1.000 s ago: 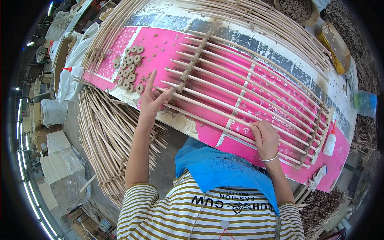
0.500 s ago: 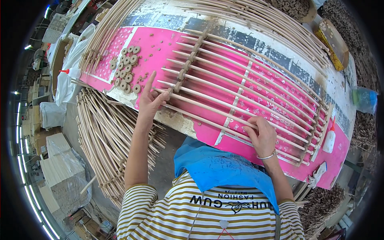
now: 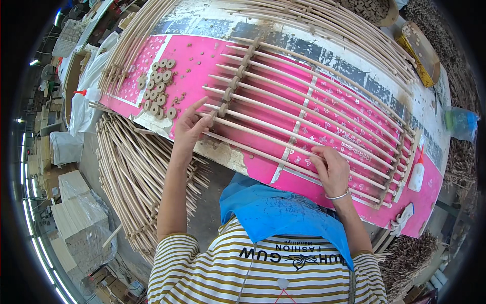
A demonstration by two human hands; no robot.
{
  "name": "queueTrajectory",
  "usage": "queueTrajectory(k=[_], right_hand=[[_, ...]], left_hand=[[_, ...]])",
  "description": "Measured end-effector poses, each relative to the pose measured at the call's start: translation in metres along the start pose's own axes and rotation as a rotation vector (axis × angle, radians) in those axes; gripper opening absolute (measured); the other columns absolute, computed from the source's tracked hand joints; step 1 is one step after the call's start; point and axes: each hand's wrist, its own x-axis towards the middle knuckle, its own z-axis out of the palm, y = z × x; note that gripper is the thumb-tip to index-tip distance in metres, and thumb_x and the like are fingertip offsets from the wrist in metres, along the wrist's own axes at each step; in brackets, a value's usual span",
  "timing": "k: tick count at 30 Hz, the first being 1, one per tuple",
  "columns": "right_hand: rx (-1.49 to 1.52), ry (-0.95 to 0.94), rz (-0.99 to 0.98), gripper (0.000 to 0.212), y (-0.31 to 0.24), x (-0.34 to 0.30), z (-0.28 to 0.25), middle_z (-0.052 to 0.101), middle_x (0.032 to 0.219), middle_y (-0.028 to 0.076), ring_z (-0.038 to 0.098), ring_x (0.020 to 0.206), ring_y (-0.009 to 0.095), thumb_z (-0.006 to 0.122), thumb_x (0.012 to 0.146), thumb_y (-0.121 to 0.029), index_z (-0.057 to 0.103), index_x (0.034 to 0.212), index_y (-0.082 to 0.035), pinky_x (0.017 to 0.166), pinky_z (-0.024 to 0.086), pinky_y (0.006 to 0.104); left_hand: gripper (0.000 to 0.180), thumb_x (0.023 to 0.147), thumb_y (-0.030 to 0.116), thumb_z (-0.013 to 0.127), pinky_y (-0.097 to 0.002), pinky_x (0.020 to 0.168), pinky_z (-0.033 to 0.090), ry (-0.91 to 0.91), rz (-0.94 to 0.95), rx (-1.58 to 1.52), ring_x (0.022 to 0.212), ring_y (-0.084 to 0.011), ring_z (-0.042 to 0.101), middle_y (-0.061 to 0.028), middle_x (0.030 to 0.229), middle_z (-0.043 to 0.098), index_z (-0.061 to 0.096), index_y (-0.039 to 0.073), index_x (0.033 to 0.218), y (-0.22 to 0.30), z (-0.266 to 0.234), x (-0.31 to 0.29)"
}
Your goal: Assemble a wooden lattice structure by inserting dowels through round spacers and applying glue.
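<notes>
A row of long pale wooden rods lies side by side across the pink table cover. Small round wooden rings sit on them in a line close to their left ends. My left hand pinches the nearest ring of that line, on the second rod from the table's front edge, between thumb and forefinger. Farther right, my right hand has its thumb and fingertips closed about the same rod, its palm toward me. The frontmost rod runs just below, its left end beside my left wrist.
Loose wooden rings are grouped left of the rods. Glue bottles with red tips stand at right and far left. A rod bundle leans at the table's left. More rods lie along the back; a glove hangs at the front right.
The raised forefinger of my left hand has come down toward the ring. My right hand has shifted slightly, and the view has moved a little.
</notes>
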Motion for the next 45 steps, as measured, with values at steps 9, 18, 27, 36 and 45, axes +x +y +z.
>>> queueTrajectory(k=[9,18,27,36,45], right_hand=[[-0.15,-0.064,-0.005,0.014,0.003,0.003,-0.003,0.071,0.086,0.011,0.069,0.077,0.03,0.076,0.093,-0.019,0.071,0.094,-0.006,0.067,0.052,0.0394],[-0.123,-0.043,-0.069,0.016,0.008,0.0,-0.003,0.069,0.087,0.012,0.068,0.076,0.031,0.077,0.091,-0.02,0.072,0.097,-0.005,0.066,0.051,0.0421],[-0.002,0.063,-0.096,0.014,0.009,-0.003,0.014,0.068,0.089,0.01,0.068,0.082,0.03,0.073,0.094,-0.021,0.07,0.096,-0.007,0.072,0.054,0.0439],[-0.078,0.109,-0.042,0.014,0.016,-0.005,0.015,0.064,0.087,0.007,0.066,0.08,0.028,0.074,0.093,-0.024,0.069,0.095,-0.011,0.071,0.053,0.0412],[-0.073,0.071,-0.075,0.012,0.017,-0.011,0.013,0.067,0.088,0.01,0.067,0.082,0.03,0.075,0.092,-0.018,0.07,0.095,-0.008,0.072,0.053,0.0423]], left_hand=[[0.064,0.097,0.026,0.078,-0.022,0.077,0.05,-0.017,-0.02,0.025,0.083,-0.0061,0.062,0.0023,0.09,0.068,0.055,0.006,0.153,0.003,-0.002,0.001],[0.063,0.098,0.025,0.077,-0.022,0.078,0.05,-0.028,-0.006,0.015,0.086,-0.0064,0.064,0.0016,0.093,0.07,0.055,0.007,0.154,-0.002,-0.002,-0.003],[0.047,0.107,0.016,0.063,-0.02,0.068,0.046,0.001,0.191,0.345,0.081,-0.0065,0.064,-0.0025,0.102,0.075,0.057,0.01,0.153,0.006,-0.032,-0.015],[0.043,0.088,0.005,0.077,-0.0369,0.082,0.049,-0.075,0.596,0.876,0.091,-0.0236,0.058,-0.008,0.103,0.062,0.073,0.01,0.131,0.006,-0.018,0.004],[0.04,0.084,0.001,0.074,-0.0393,0.086,0.05,-0.037,0.593,0.872,0.096,-0.0289,0.062,-0.0106,0.1,0.064,0.075,0.01,0.124,0.001,-0.005,-0.003]])
